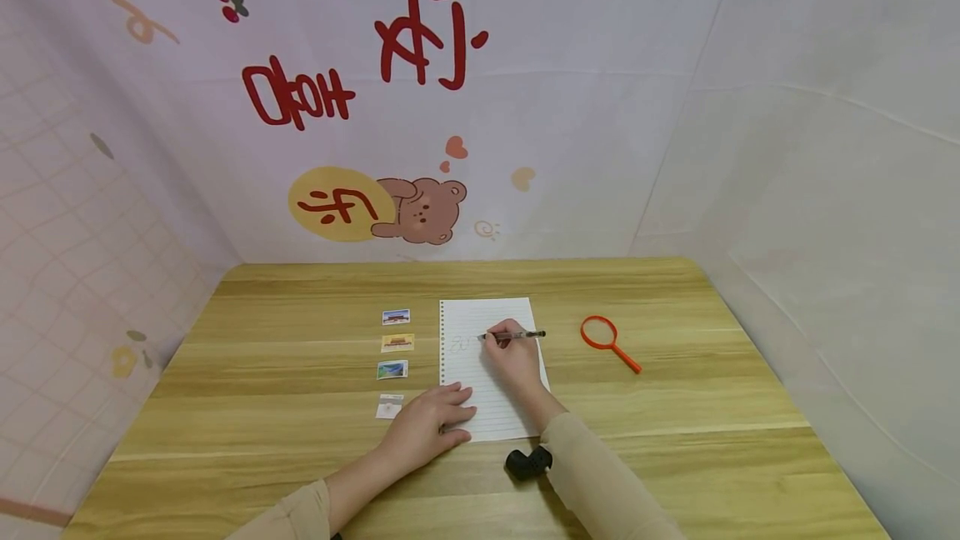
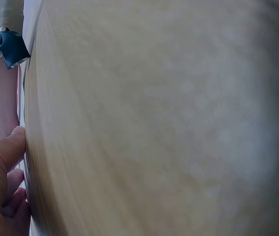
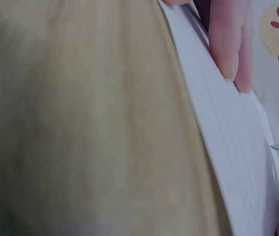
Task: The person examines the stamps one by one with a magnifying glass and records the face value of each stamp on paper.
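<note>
A lined sheet of paper [image 1: 498,407] with punched holes down its left edge lies on the wooden table. My right hand [image 1: 513,357] pinches a dark, partly clear pen [image 1: 521,334], its tip at the paper beside some faint handwriting [image 1: 459,344]. In the right wrist view the metal pen tip [image 3: 278,147] points at the sheet. My left hand [image 1: 427,427] rests on the paper's lower left part, fingers spread and fairly straight. The left wrist view catches its thumb and fingers [image 2: 15,147] at the sheet's edge.
Left of the paper, several small stamps [image 1: 395,342] lie in a column, the lowest close to my left hand. A red magnifying glass [image 1: 627,359] lies to the right. A black device [image 1: 528,464] sits at my right sleeve. Printed cloth [image 1: 570,107] hangs behind the table.
</note>
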### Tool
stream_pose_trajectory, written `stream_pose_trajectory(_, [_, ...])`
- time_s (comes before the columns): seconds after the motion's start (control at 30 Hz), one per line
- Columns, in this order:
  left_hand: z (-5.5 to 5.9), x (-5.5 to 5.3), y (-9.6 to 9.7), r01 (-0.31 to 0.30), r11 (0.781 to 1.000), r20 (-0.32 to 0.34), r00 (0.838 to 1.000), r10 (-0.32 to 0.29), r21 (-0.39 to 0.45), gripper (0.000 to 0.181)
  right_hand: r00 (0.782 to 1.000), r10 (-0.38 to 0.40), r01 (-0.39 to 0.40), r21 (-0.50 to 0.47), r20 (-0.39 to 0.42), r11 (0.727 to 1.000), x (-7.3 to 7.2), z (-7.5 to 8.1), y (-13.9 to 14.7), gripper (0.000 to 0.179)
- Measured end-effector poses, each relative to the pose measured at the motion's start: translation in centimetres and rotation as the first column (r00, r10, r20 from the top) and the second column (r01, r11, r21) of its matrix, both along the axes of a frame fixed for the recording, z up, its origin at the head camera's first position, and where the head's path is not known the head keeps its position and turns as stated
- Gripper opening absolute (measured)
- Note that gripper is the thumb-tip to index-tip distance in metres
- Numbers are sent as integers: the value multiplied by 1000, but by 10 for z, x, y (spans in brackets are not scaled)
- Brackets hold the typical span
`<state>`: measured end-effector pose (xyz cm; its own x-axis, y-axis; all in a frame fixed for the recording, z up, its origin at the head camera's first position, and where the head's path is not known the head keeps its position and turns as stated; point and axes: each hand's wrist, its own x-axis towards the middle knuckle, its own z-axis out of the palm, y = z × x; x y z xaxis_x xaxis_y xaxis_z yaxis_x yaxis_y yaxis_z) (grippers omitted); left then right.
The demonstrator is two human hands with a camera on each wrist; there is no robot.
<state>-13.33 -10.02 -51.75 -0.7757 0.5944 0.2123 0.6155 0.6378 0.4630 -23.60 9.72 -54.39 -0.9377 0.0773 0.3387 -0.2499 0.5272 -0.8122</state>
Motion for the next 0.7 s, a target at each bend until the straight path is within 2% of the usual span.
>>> stream_pose_trajectory(0.1, [0,0,0,-1,1000,-1,1000,1,-2,36,1000,1,-1,-26,6,1000,0,0,1,4])
stream_pose_trajectory(0.23, [2,1,1,1,1000,2,1000,-1,4,36,999,48,-47,-49,14,998,0,0,2,5])
stream_pose_trajectory(0.37, [2,1,0,2,1000,-1,1000,-2,3,35,996,83,-83,-10,25,997,1,1,2,6])
stream_pose_trajectory(0.5, [2,0,0,2,1000,1,1000,-2,6,36,997,76,-77,31,34,997,1,2,1,7])
stream_pose_trajectory(0.7, [3,0,0,6,1000,3,1000,-6,17,36,998,57,-58,23,21,998,2,4,0,4])
